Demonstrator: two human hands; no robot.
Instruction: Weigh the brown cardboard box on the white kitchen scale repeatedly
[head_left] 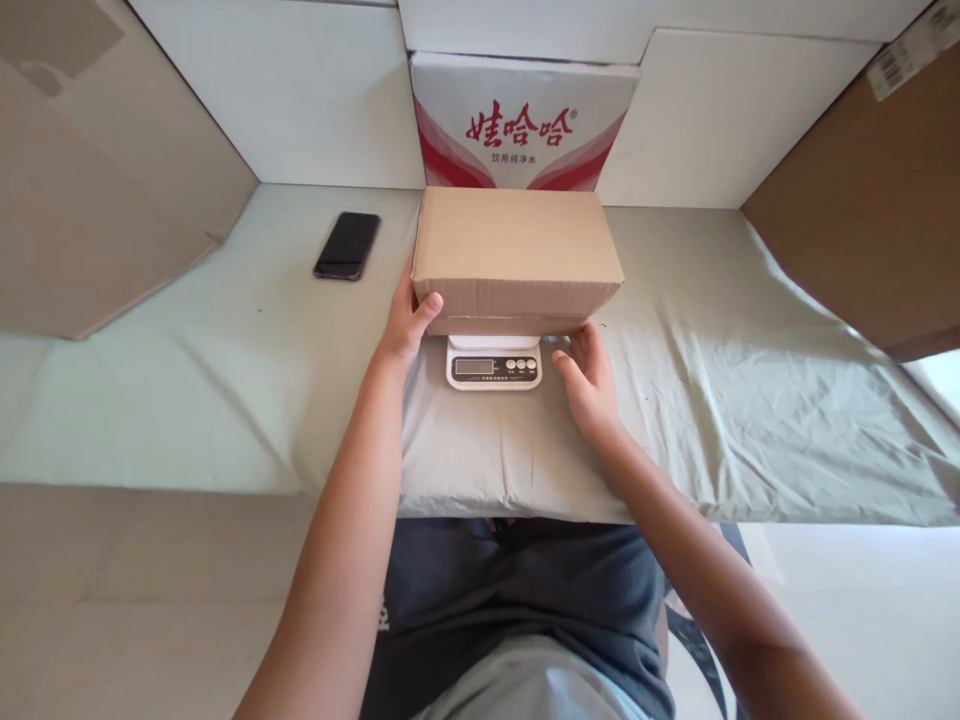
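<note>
Carton: spans the kitchen scale and overhangs on both sides; full contact with platform not discernible. Left hand: grips the front left corner, thumb on front face, presumably for steadying. Right hand: touches the lower right edge with fingertips, thumb apart, likely for support; closure of grip cannot be told. Display and buttons: project clear of the carton, apparently for legibility. Phone: lies well apart on the cloth.
</note>
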